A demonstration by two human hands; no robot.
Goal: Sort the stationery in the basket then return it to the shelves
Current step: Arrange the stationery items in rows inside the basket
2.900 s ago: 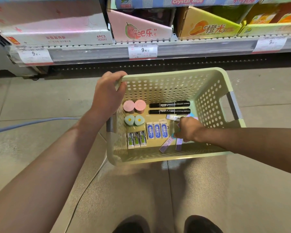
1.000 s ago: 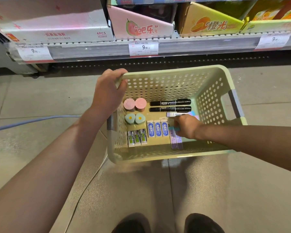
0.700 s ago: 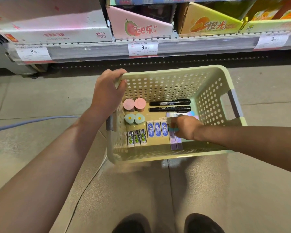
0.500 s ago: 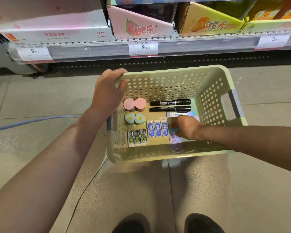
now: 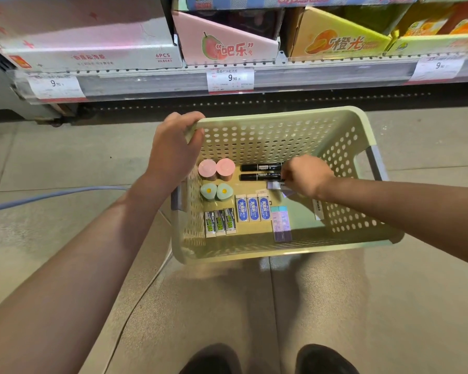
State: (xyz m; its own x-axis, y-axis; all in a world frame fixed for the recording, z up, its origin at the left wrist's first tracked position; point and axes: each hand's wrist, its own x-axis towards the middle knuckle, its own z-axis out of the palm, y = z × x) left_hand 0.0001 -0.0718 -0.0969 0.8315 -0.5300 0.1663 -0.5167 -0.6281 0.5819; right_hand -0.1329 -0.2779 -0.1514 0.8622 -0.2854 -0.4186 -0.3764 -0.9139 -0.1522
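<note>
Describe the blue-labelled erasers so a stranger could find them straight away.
Look inside the pale green perforated plastic basket on the floor. Mid-floor, three white erasers with blue labels lie side by side, right of the green-printed erasers and left of the lilac packs.

**Hidden and cut-off parts**

The right hand (image 5: 305, 175) covers the right ends of 2 black marker pens (image 5: 260, 171) and most of a small pale purple packet (image 5: 277, 186). Its fingertips are hidden. Cardboard display boxes (image 5: 227, 47) are cropped by the top edge; price-label print (image 5: 229, 79) is mostly illegible.

Two black markers (image 5: 260, 171), three blue erasers (image 5: 253, 210), three green erasers (image 5: 220, 225), two pink cylinders (image 5: 216, 168), two egg-shaped items (image 5: 216, 191).
</note>
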